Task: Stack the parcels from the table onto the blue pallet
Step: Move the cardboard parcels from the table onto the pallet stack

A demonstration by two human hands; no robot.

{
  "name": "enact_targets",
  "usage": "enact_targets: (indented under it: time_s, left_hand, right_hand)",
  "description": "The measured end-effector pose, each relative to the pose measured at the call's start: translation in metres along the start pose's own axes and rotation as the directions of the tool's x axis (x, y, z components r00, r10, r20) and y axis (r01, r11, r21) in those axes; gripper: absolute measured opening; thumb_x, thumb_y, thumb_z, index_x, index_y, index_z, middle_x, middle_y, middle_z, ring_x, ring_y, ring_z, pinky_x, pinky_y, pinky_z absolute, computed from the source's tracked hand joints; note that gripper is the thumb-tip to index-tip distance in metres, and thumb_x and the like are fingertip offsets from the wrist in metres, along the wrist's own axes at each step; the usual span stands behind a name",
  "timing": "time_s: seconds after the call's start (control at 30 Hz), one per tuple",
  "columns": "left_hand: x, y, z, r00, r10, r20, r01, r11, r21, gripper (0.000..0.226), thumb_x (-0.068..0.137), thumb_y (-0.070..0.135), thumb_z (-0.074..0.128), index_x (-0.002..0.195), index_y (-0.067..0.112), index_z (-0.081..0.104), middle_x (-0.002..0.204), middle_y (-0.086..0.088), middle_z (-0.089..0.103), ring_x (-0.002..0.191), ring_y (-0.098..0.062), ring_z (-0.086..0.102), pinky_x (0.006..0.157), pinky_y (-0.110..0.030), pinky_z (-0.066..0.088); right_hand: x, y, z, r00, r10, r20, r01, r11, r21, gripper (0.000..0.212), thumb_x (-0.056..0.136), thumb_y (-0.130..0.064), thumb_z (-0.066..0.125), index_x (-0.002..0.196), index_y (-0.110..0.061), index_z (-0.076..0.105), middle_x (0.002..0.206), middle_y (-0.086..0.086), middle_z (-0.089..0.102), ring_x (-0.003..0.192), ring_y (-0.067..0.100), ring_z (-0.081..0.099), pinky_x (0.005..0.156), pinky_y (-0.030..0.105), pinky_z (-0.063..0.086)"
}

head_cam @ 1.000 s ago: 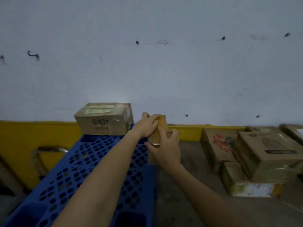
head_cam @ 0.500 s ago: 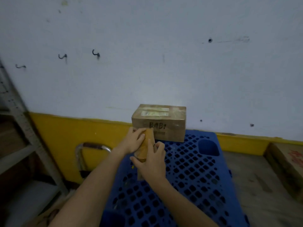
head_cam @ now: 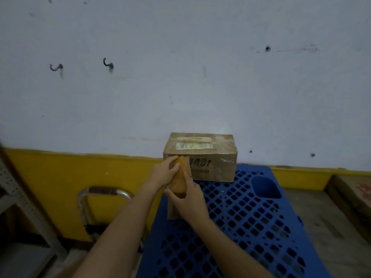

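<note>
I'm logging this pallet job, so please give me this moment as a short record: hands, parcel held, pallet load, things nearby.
left hand: grips the parcel's upper end
right hand: grips its lower part
parcel: small, brown, held on end over the pallet's left side, in front of the box; contact with the pallet cannot be told
pallet: blue, carries one box
box: at the far edge by the wall, taped, labels on top
nearby: metal handle left of the pallet; carton at the right

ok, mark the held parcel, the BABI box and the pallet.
held parcel (head_cam: 180,180), head view, orange-brown top face.
BABI box (head_cam: 219,167), head view, front face.
blue pallet (head_cam: 241,213), head view, bare grid deck.
</note>
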State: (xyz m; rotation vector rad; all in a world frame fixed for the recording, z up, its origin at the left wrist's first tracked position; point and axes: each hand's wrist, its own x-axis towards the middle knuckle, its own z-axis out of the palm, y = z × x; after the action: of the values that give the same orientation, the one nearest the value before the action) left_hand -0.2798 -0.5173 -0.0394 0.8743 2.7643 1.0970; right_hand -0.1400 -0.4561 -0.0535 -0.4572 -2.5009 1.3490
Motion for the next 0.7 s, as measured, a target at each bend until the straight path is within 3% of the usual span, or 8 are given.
enact_targets:
  time_s: [0.2, 0.4, 0.7]
  left_hand:
    - [0.011, -0.005, -0.001, 1.0, 0.025, -0.011, -0.024, 0.997, 0.075, 0.043, 0.096, 0.039, 0.044, 0.137, 0.026, 0.044, 0.131, -0.004, 0.056, 0.107, -0.02, 0.056, 0.068, -0.018, 0.042]
    - [0.005, -0.003, -0.006, 0.998, 0.052, -0.029, -0.048, 0.991, 0.122, 0.039, 0.095, 0.039, 0.045, 0.131, 0.024, 0.046, 0.112, -0.007, 0.064, 0.071, -0.01, 0.054, 0.051, -0.021, 0.041]
    - [0.01, 0.001, -0.014, 0.998, 0.044, 0.044, -0.051, 0.982, 0.18, 0.041, 0.096, 0.039, 0.044, 0.133, 0.023, 0.045, 0.108, -0.009, 0.064, 0.079, -0.018, 0.057, 0.054, -0.02, 0.041]
  right_hand:
    - [0.009, -0.004, 0.008, 0.999, 0.015, -0.045, -0.016, 0.999, -0.032, 0.089, 0.08, -0.064, 0.055, 0.149, -0.035, 0.006, 0.147, 0.007, 0.027, 0.126, 0.02, 0.042, 0.092, 0.028, 0.046]
    - [0.005, -0.008, 0.013, 0.999, 0.018, -0.05, -0.021, 0.998, -0.059, 0.089, 0.081, -0.062, 0.053, 0.149, -0.035, 0.002, 0.151, 0.008, 0.022, 0.133, 0.022, 0.036, 0.094, 0.029, 0.045]
    - [0.009, -0.017, 0.022, 0.997, 0.056, -0.05, -0.057, 0.998, -0.027, 0.09, 0.082, -0.06, 0.053, 0.149, -0.032, 0.0, 0.153, 0.009, 0.015, 0.135, 0.025, 0.033, 0.094, 0.032, 0.044]
